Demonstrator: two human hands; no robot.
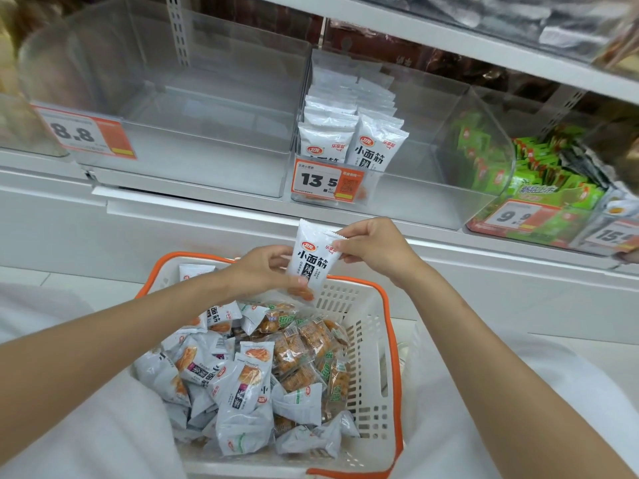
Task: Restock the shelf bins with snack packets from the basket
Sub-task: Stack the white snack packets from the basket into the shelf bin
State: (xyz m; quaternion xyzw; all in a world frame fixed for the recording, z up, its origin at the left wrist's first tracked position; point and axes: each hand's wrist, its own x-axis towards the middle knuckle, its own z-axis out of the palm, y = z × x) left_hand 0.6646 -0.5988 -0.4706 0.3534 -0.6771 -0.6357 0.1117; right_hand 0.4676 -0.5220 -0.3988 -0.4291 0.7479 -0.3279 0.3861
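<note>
The left hand (266, 267) and right hand (373, 248) pinched a packet (313, 261) upright over the basket (392, 323) rim; the twelve o'clock bin (449, 140) had room rightward.

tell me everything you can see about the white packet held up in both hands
The white packet is a glossy, sealed, foil-like pouch with a serrated top edge, a red oval logo, bold black characters and an orange food picture at its base. It stands upright, slightly tilted, above the far rim of the basket. The left hand grips its lower left side; the right hand pinches its upper right corner.
</note>
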